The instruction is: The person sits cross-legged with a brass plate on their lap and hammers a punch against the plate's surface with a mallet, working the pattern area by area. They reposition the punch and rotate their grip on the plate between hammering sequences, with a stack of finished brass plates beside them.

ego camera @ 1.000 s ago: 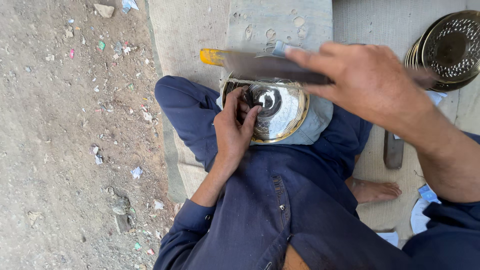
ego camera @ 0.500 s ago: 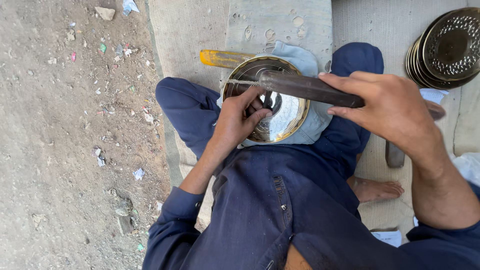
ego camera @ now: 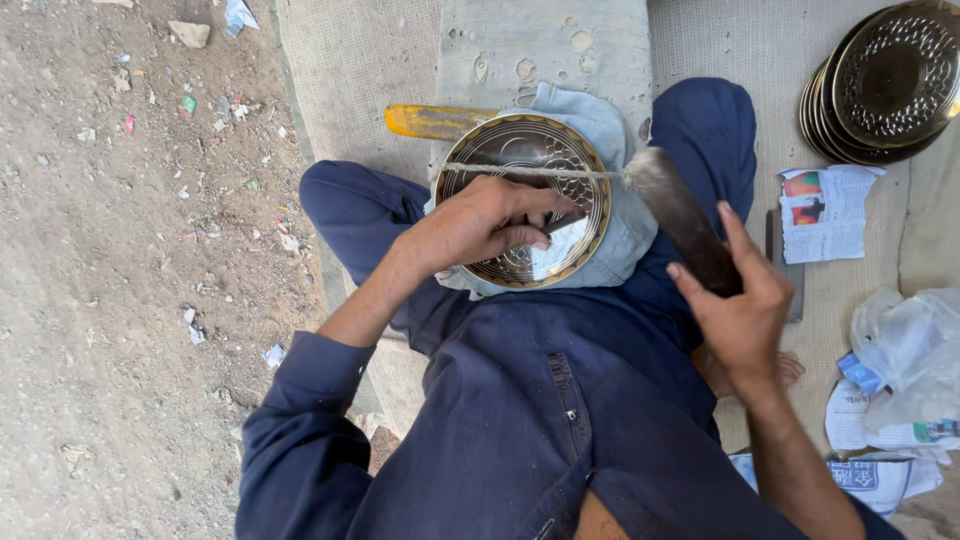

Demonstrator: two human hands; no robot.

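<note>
Head view: one embossed plate (ego camera: 520, 205) under left hand (ego camera: 480, 225), one file (ego camera: 680, 215) in right hand (ego camera: 740, 310).

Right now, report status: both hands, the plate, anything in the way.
Left hand pressing on engraved metal plate in lap. Right hand, grip closed on dark tool. Nothing in the way.

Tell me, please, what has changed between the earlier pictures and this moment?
The right hand drew the dark tool off the metal plate, out to the right; earlier it lay across the plate. The left hand stayed pressed on the plate with its fingers spread. The plate on its blue cloth and the stack of plates did not move.
</note>
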